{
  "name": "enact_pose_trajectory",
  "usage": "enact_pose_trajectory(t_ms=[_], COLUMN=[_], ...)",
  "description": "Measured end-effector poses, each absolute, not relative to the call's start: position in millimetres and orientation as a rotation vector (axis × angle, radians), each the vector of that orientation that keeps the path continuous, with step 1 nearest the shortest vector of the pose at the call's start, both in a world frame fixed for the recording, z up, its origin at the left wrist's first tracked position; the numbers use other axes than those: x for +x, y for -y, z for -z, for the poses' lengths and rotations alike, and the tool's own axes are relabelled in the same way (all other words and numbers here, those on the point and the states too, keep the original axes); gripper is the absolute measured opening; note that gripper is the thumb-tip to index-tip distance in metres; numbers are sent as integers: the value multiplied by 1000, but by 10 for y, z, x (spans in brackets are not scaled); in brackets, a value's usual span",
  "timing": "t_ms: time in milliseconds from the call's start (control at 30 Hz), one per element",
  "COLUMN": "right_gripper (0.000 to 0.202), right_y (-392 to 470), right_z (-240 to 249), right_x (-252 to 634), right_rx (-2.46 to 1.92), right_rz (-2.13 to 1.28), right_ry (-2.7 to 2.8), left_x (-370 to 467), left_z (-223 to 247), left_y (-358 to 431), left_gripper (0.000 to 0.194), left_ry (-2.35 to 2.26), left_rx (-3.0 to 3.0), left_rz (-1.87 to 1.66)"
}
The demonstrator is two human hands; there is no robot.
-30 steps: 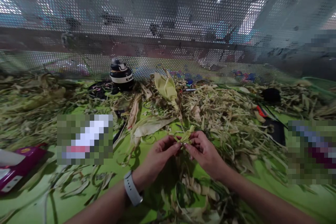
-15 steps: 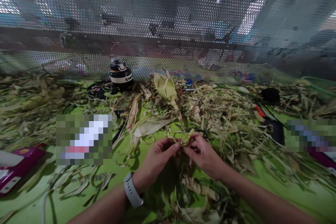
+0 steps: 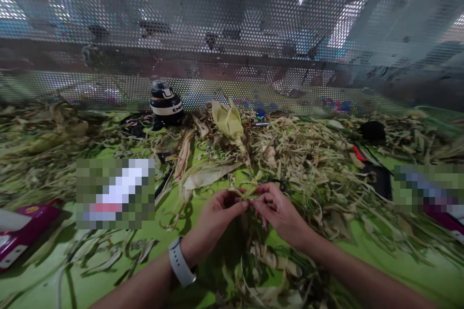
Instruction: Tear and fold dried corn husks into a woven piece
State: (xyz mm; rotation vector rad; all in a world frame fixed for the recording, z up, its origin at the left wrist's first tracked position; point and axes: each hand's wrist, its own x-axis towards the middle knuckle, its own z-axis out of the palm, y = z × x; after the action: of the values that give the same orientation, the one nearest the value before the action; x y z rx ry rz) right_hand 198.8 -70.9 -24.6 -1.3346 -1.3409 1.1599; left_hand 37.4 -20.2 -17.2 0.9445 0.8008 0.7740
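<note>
Between the fingertips of both hands is a small pale-green strip of corn husk (image 3: 253, 185), bent or folded, its lower part hidden by the fingers. My left hand (image 3: 221, 210), with a white band on its wrist, pinches it between thumb and fingers. My right hand (image 3: 277, 207) grips the same piece from the other side, fingers curled. Just beyond the hands lies a large yellowish-green corn husk (image 3: 227, 120) with its stem pointing toward me. A long pale husk leaf (image 3: 208, 176) rests to the left of it.
Dried husk scraps (image 3: 304, 154) cover much of the green tabletop (image 3: 170, 260). A black and white bottle-like object (image 3: 166, 104) stands at the back, before a perforated metal screen (image 3: 232, 24). A magenta tool (image 3: 31, 224) lies at left; a black object (image 3: 377, 178) is at right.
The husk strip now stands up more between the fingertips, where before it lay toward the right hand. My right fingers have shifted slightly closer to the left ones.
</note>
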Motion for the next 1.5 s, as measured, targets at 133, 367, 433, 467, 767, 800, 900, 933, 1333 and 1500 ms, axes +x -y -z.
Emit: enact_pose_trajectory(t_ms=[133,367,433,467,767,800,900,933,1333,1500], right_gripper=[22,21,22,21,26,28,27,27,28,29], right_y=[739,772,775,776,702,696,702,710,739,739], right_z=[214,149,105,82,132,140,136,135,232,252], right_x=[2025,2056,2067,2074,2105,2098,2068,2056,1971,1975], right_rx=[-1506,-1402,-1363,-1325,-1249,-1302,-1448,-1484,-1488,-1457], right_rz=[-667,73,263,349,13,-114,-517,-621,-868,-930], right_ry=[1666,2266,2359,2381,2242,2153,1875,1792,1473,1458], left_x=[375,376,372,369,282,272,258,261,350,354], left_z=[166,159,142,133,45,31,4,4,267,170], left_y=[169,156,165,169,135,129,133,143,216,229], left_gripper=[37,24,16,13,17,19,24,25,34,34], left_ry=[-878,-956,-943,-926,-747,-741,-763,-774,-755,-694], left_rx=[923,1226,1378,1428,1677,1692,1632,1573,1314,1220], left_rz=[-835,-856,-825,-791,-564,-586,-657,-657,-652,-600])
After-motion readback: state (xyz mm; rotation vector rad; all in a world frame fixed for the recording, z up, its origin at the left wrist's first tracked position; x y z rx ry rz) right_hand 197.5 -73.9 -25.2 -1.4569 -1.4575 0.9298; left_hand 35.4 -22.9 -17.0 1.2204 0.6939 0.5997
